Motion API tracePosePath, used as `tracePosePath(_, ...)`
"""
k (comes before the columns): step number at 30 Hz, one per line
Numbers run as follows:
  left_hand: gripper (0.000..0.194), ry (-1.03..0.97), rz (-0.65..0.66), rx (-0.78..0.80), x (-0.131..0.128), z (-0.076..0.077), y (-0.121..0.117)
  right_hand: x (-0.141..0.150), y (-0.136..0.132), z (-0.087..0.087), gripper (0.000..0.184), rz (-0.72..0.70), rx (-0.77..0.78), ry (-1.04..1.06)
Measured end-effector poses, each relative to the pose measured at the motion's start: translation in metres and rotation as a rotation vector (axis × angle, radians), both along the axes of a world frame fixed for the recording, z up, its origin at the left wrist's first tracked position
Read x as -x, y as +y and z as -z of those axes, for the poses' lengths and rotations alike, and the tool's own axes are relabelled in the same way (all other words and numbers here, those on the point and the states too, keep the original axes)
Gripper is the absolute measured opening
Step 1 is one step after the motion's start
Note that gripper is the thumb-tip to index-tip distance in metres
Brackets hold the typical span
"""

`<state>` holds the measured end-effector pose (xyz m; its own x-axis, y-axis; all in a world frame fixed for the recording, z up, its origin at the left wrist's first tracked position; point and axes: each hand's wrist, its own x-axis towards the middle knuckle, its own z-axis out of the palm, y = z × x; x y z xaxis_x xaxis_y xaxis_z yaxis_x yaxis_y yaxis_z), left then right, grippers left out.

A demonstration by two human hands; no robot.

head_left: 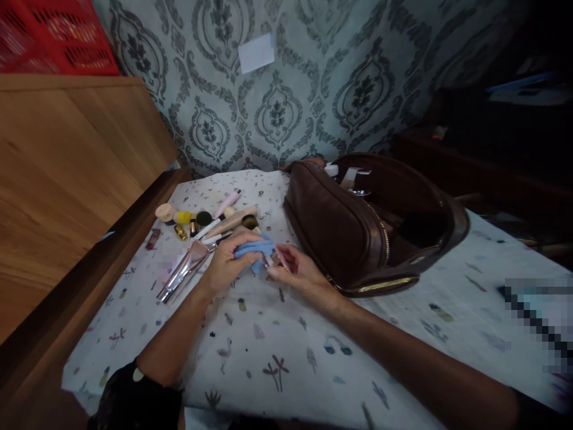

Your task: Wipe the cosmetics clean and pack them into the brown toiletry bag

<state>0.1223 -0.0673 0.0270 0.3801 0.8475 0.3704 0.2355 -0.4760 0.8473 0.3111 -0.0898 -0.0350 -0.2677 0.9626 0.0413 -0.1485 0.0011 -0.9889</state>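
Note:
My left hand (226,263) is closed around a blue cloth (256,249), pressing it against a small clear tube with a pinkish tint (274,260). My right hand (298,272) pinches that tube by its other end. Both hands hover just above a white printed bedsheet (268,352), close to the left side of an open brown leather cosmetic bag (344,230).
A heap of cosmetics (206,224) lies left of my hands: sponges, small bottles, pens and a shiny clear pouch (185,270). More bottles stand inside the bag (353,179). A wooden headboard (67,197) runs along the left. Patterned wallpaper (277,95) is behind.

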Motion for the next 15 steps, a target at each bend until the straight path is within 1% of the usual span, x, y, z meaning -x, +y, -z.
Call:
tracePosePath(2, 0.020, 0.047, 0.027, -0.058, -0.001, -0.004, -0.002, 0.000, 0.001, 0.000, 0.068, 0.007, 0.027, 0.009)
tracePosePath(5, 0.021, 0.063, 0.043, -0.052, -0.002, -0.007, -0.003, 0.000, 0.000, -0.002, 0.071, -0.008, 0.034, 0.035)
tracePosePath(7, 0.023, 0.037, 0.032, 0.000, -0.001, -0.005, 0.000, -0.001, -0.002, -0.005, 0.070, -0.021, 0.022, 0.045)
tracePosePath(11, 0.029, -0.025, -0.003, 0.181, 0.005, 0.003, 0.007, -0.001, -0.006, -0.012, 0.069, -0.056, 0.010, 0.068)
tracePosePath(13, 0.031, -0.088, -0.003, 0.244, 0.007, 0.009, 0.011, 0.000, -0.009, -0.014, 0.069, -0.094, 0.044, 0.143)
tracePosePath(15, 0.033, -0.169, 0.000, 0.304, 0.007, 0.015, 0.014, 0.000, -0.010, -0.015, 0.065, -0.128, 0.103, 0.245)
